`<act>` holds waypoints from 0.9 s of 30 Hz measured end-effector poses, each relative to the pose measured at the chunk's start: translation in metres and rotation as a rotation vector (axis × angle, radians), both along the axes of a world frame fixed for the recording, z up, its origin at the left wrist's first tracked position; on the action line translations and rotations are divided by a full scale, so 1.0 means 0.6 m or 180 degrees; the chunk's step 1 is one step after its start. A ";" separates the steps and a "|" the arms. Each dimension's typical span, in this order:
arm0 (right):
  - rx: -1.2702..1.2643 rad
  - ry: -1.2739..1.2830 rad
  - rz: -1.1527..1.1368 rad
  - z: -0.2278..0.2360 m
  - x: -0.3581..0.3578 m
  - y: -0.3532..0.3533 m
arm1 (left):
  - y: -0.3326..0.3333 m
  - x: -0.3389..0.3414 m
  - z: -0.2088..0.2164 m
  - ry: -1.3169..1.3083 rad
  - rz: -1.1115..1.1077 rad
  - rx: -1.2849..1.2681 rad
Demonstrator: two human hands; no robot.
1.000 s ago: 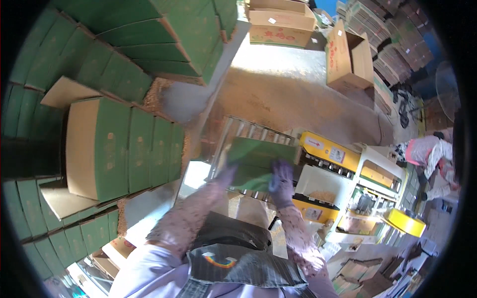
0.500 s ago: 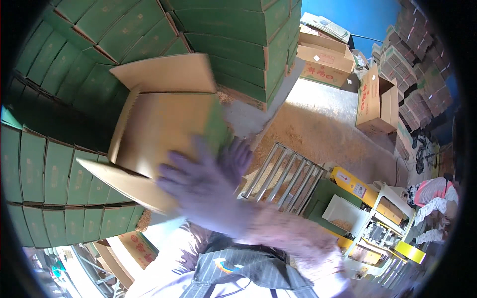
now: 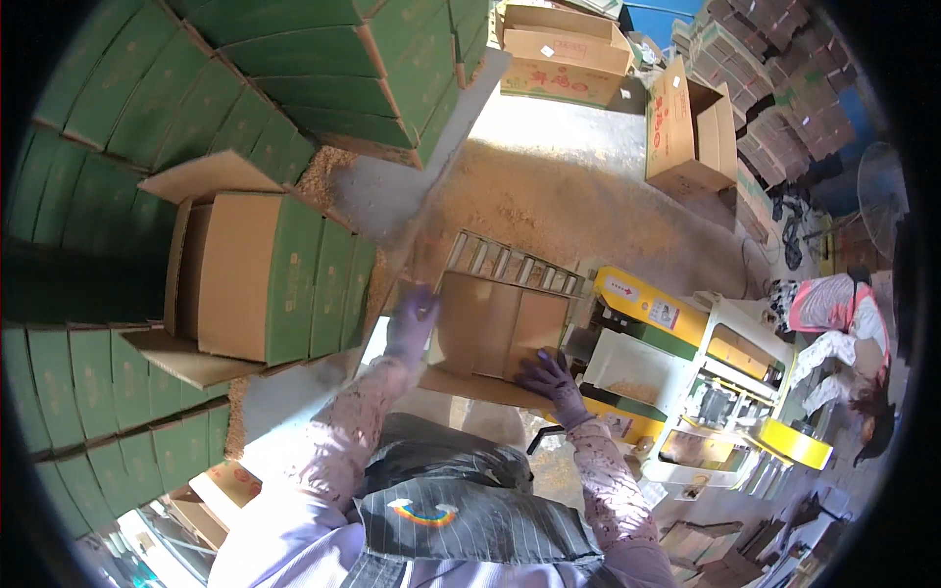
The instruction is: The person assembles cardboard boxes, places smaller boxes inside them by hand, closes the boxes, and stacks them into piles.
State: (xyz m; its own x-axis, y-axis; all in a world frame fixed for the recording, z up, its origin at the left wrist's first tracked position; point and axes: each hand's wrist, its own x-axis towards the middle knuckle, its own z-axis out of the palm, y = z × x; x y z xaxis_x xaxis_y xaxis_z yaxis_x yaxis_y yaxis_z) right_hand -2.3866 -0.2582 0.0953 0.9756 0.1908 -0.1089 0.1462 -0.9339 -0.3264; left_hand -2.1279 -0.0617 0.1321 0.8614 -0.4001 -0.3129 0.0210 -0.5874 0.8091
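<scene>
A brown cardboard box lies on the metal roller conveyor in front of me, with a flap along its near side. Beside the box's left edge is my left hand in a purple glove; its fingers are too blurred to tell whether they grip the edge. My right hand, gloved alike, rests on the near right part of the box with its fingers spread. Farther left, a green and brown carton stands among the green cartons, its flaps sticking out to the left. Neither hand touches it.
Stacks of green cartons fill the left side. A yellow and white taping machine adjoins the conveyor at right, with another person beyond. Open brown boxes stand on the far floor. Flattened cardboard bundles are piled at far right.
Both hands have left the green carton, which now stands at the left stack. They have moved right to the brown box on the conveyor, and the view has shifted right.
</scene>
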 end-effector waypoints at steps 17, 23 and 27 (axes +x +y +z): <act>0.0275 -0.0511 -0.1631 0.001 0.128 0.001 | 0.035 -0.036 -0.079 -0.0742 -0.1463 0.0371; 0.0375 -0.0606 -0.2799 0.038 0.099 0.035 | -0.122 -0.122 -0.139 0.1629 -0.1087 -0.0741; 0.1613 -0.1262 -0.1496 0.257 0.310 0.178 | -0.087 -0.062 -0.028 0.1944 -0.0714 -0.1904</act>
State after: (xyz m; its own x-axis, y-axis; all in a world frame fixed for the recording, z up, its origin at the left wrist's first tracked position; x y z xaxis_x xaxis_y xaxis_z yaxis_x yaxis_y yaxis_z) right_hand -2.2007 -0.1513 0.2494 0.9141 -0.3169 0.2531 -0.0318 -0.6782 -0.7341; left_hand -2.1652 -0.1136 0.1153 0.4938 -0.7837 -0.3768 0.4851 -0.1113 0.8673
